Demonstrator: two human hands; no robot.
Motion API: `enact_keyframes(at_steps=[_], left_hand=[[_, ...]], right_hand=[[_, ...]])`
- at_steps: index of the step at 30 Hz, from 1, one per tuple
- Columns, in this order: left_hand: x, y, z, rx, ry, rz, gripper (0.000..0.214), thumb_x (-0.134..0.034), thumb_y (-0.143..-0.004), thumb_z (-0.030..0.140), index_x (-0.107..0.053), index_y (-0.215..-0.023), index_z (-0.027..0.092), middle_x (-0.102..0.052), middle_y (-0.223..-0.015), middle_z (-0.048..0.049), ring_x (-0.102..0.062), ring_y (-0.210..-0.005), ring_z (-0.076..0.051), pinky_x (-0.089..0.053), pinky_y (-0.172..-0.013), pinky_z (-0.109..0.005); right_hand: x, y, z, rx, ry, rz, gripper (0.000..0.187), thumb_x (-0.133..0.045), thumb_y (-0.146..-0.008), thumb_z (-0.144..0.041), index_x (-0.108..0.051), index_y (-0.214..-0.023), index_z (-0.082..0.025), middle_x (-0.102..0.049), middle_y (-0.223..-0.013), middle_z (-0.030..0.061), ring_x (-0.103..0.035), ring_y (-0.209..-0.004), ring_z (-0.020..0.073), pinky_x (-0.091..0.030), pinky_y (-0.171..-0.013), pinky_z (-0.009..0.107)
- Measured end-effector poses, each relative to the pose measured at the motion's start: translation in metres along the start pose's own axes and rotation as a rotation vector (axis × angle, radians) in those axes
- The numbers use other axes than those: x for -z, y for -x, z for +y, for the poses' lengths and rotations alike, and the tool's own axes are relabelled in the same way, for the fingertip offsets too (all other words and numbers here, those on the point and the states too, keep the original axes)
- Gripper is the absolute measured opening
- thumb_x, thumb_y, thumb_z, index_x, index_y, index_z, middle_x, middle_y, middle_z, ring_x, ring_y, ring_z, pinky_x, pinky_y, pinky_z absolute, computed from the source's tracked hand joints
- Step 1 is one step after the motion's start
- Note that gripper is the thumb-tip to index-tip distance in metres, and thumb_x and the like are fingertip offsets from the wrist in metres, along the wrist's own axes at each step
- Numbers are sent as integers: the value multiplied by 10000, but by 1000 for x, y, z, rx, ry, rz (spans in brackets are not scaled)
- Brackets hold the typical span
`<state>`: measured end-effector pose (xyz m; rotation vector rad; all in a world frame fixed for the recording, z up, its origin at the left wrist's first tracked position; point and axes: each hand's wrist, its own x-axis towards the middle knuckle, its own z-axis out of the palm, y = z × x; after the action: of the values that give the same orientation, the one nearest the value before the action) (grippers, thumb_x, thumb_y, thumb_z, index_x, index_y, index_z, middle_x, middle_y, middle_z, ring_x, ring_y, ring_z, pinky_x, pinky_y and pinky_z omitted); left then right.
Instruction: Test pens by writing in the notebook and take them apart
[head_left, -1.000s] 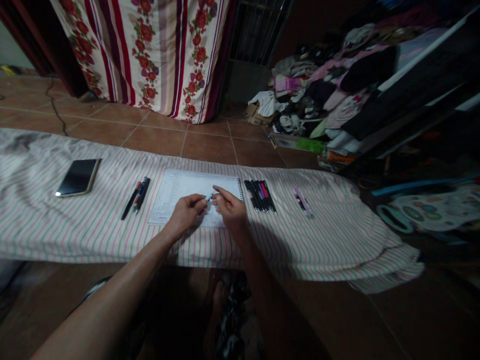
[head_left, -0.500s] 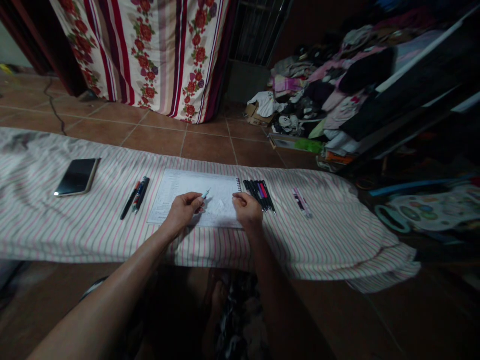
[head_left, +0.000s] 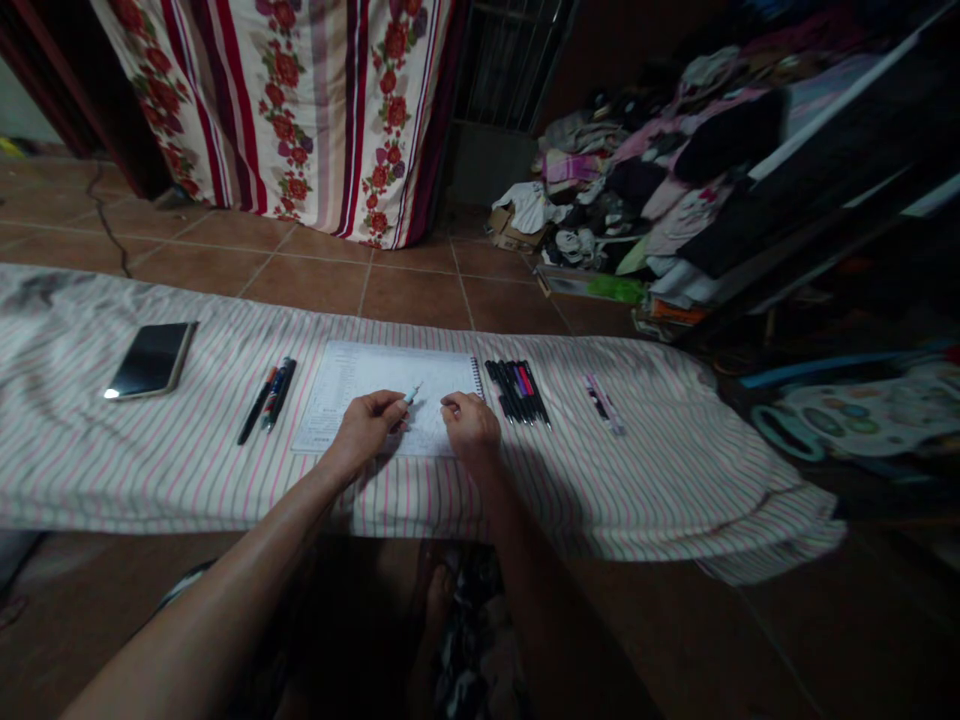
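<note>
My left hand [head_left: 367, 425] pinches a light-blue pen [head_left: 411, 396] between thumb and fingers, its thin tip angled up toward the table's far edge, over the middle of a spiral notebook [head_left: 360, 372]. My right hand [head_left: 472, 425] is curled above the notebook's right side, thumb and forefinger together; I can't tell whether anything small sits between them. A strip of striped cloth [head_left: 697, 450] separates the notebook from the near edge, where my forearms cross. Just beyond the binding lies a row of mostly black pens [head_left: 517, 392], overlapping too closely to count; next come pinkish pens [head_left: 604, 405], then a wide stretch of cloth to the right end. Toward the left, there's room between the dark pens [head_left: 271, 400] and the phone [head_left: 152, 360]; the table's left end is cut off. My right hand hides the binding's lower part, my left palm is out of sight, and the page's writing is too faint to read.
</note>
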<state>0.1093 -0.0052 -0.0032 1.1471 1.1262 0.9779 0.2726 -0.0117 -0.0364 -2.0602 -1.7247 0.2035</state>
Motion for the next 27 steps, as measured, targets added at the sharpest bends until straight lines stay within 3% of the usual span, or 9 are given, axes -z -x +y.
enact_keyframes(at_steps=[5, 10, 14, 18, 21, 24, 27], left_hand=[[6, -1, 3, -27, 4, 34, 329, -691, -607, 419, -656, -737, 119, -602, -553, 4, -518, -521, -104, -412, -559, -248], [14, -3, 2, -25, 43, 57, 355, -708, -585, 417, -649, -753, 109, -613, -571, 2, -525, -523, -99, -415, -564, -247], [18, -4, 2, -27, 38, 67, 372, -714, -576, 422, -651, -764, 108, -608, -564, 2, -523, -524, -103, -409, -566, -252], [21, -3, 3, -25, 55, 81, 385, -718, -565, 422, -649, -772, 105, -612, -577, -1, -529, -535, -106, -405, -571, -253], [19, -3, 3, -19, 56, 64, 378, -715, -563, 418, -649, -759, 102, -605, -558, 3, -518, -522, -99, -399, -563, -247], [16, -2, 2, -16, 61, 40, 358, -707, -570, 412, -648, -741, 103, -604, -557, 6, -513, -519, -94, -396, -565, -242], [12, 0, 2, -4, 61, 26, 344, -704, -573, 403, -648, -737, 106, -600, -553, 9, -507, -517, -93, -390, -561, -241]], right_hand=[[-1, 3, -1, 33, 64, -3, 315, -476, -803, -188, -612, -1087, -188, -651, -914, 74, -583, -855, 193, -399, -750, 269], [1, 7, -4, 100, 112, -53, 258, -495, -800, -202, -666, -991, -223, -629, -919, 78, -589, -849, 194, -408, -741, 270], [6, 7, -5, 68, 15, -31, 218, -505, -778, -196, -669, -920, -216, -637, -879, 62, -593, -809, 181, -415, -727, 269], [4, 2, -4, 19, -251, -14, 177, -527, -737, -209, -650, -861, -184, -651, -792, 48, -602, -739, 172, -430, -719, 284], [1, -2, -5, -94, -592, -7, 157, -560, -701, -258, -625, -817, -175, -637, -700, 26, -602, -671, 162, -441, -659, 284], [2, -4, -8, -252, -991, -47, 257, -633, -637, -317, -609, -848, -174, -628, -657, 7, -579, -602, 142, -410, -544, 248], [10, -3, -12, -305, -1250, -87, 366, -689, -604, -343, -621, -925, -181, -662, -750, 21, -566, -613, 116, -363, -495, 214]])
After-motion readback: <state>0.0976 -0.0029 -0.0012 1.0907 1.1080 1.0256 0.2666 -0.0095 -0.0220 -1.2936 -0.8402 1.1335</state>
